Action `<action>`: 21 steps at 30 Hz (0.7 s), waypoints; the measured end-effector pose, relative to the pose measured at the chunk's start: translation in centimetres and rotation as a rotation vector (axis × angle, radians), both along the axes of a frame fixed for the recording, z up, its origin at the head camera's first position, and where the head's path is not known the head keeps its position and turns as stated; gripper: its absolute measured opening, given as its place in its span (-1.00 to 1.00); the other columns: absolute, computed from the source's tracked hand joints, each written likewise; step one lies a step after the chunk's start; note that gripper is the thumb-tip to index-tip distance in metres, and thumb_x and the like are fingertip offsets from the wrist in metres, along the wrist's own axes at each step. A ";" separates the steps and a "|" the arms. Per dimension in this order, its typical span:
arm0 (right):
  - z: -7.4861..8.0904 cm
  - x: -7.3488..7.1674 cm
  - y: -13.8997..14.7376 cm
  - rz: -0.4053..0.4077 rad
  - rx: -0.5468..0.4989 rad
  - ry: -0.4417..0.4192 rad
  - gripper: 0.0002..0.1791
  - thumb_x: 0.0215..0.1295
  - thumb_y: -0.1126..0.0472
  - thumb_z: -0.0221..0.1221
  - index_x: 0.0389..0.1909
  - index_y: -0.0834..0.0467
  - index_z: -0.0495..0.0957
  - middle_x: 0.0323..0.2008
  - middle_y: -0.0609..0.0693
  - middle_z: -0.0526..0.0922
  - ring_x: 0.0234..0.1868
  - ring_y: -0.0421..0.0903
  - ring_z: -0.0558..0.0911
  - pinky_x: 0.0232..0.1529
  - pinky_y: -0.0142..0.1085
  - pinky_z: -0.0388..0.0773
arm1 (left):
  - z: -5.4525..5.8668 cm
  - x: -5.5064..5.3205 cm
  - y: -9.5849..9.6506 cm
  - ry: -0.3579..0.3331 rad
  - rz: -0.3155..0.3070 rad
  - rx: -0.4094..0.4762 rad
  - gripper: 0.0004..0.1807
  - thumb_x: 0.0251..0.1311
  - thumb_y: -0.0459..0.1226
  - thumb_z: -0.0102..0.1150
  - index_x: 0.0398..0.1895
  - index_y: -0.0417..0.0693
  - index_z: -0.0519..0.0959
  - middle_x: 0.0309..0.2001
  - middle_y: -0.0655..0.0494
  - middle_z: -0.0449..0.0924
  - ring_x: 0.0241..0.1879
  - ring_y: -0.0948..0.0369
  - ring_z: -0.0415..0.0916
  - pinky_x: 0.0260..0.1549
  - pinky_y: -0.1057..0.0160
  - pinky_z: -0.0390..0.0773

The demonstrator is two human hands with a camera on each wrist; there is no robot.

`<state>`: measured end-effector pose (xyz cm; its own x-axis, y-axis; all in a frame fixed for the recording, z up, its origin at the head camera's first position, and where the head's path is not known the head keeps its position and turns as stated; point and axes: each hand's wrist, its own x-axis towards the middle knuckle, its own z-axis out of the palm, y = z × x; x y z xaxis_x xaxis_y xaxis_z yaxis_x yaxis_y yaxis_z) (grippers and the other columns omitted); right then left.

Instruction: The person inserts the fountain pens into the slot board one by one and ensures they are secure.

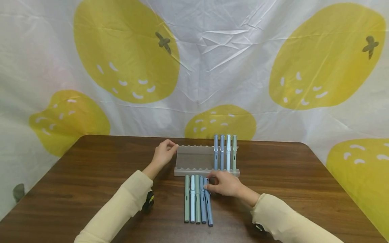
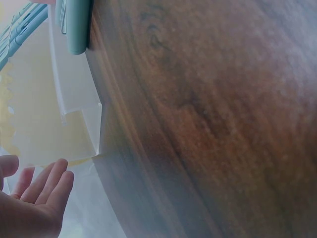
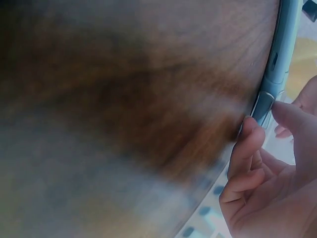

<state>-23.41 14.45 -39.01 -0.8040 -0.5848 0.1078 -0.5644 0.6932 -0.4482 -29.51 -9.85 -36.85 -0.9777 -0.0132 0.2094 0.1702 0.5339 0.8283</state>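
The right hand (image 1: pixel 226 184) is pinching the rightmost blue pen (image 1: pixel 209 206) by its upper end; the left hand (image 1: pixel 163 153) is touching the left end of the translucent rack (image 1: pixel 194 160), though whether it is gripping, I cannot tell. The pinched pen is slanting close beside four neighbouring pens (image 1: pixel 198 206) on the counter (image 1: pixel 100 175), so careless lifting could be dragging those askew. Beyond, four racked pens (image 1: pixel 222 155) are resting rightward; a bump could be jolting them loose.

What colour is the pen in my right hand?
The pen is blue, clearest in the head view.
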 end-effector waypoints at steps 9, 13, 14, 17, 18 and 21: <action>0.2 0.0 0.7 -0.012 -0.020 -0.105 -0.65 0.09 0.16 0.17 -0.14 0.27 0.45 -0.74 -0.14 0.42 -0.80 -0.25 0.40 -0.74 -0.33 0.33 | 0.0 0.0 0.0 -0.009 -0.001 0.009 -0.80 0.19 -0.23 0.03 -0.30 -0.23 0.48 -0.34 -0.07 0.58 -0.30 0.08 0.54 -0.31 0.12 0.45; 0.4 -0.1 1.0 -0.002 -0.026 -0.137 -0.66 0.06 0.22 0.19 -0.15 0.28 0.42 -0.72 -0.11 0.41 -0.81 -0.22 0.41 -0.74 -0.33 0.36 | -0.1 0.0 0.0 -0.009 0.002 0.009 -0.80 0.19 -0.23 0.03 -0.30 -0.23 0.48 -0.34 -0.07 0.58 -0.30 0.08 0.54 -0.31 0.12 0.45; 0.4 -0.2 1.1 0.007 -0.030 -0.144 -0.66 0.05 0.23 0.20 -0.15 0.28 0.42 -0.72 -0.11 0.42 -0.82 -0.22 0.41 -0.74 -0.33 0.36 | -0.1 0.0 0.0 -0.008 0.003 0.008 -0.79 0.19 -0.23 0.04 -0.30 -0.23 0.48 -0.34 -0.07 0.58 -0.30 0.08 0.54 -0.31 0.12 0.45; 0.3 -0.2 1.2 0.038 -0.046 -0.157 -0.64 0.03 0.23 0.22 -0.16 0.28 0.40 -0.73 -0.12 0.42 -0.82 -0.23 0.41 -0.76 -0.35 0.37 | 0.0 0.0 0.0 -0.005 0.005 0.002 -0.78 0.19 -0.21 0.03 -0.30 -0.23 0.48 -0.34 -0.08 0.58 -0.30 0.08 0.55 -0.31 0.12 0.45; 0.3 -0.2 1.3 0.048 -0.052 -0.159 -0.64 0.03 0.23 0.23 -0.17 0.28 0.39 -0.73 -0.12 0.41 -0.82 -0.23 0.40 -0.77 -0.35 0.37 | 0.0 0.0 0.0 -0.004 0.005 -0.001 -0.78 0.19 -0.21 0.03 -0.30 -0.23 0.48 -0.35 -0.08 0.58 -0.30 0.08 0.55 -0.31 0.12 0.45; 0.3 -0.1 1.3 0.065 -0.062 -0.175 -0.61 0.02 0.18 0.25 -0.17 0.26 0.38 -0.75 -0.13 0.41 -0.83 -0.23 0.40 -0.77 -0.36 0.37 | 0.0 0.0 0.1 -0.006 0.006 -0.005 -0.77 0.20 -0.19 0.03 -0.30 -0.22 0.48 -0.35 -0.07 0.59 -0.30 0.08 0.55 -0.31 0.13 0.45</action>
<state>-23.51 15.78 -38.72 -0.7745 -0.6325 0.0074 -0.5169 0.6261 -0.5838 -29.50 -9.78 -36.84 -0.9789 -0.0185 0.2037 0.1618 0.5391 0.8265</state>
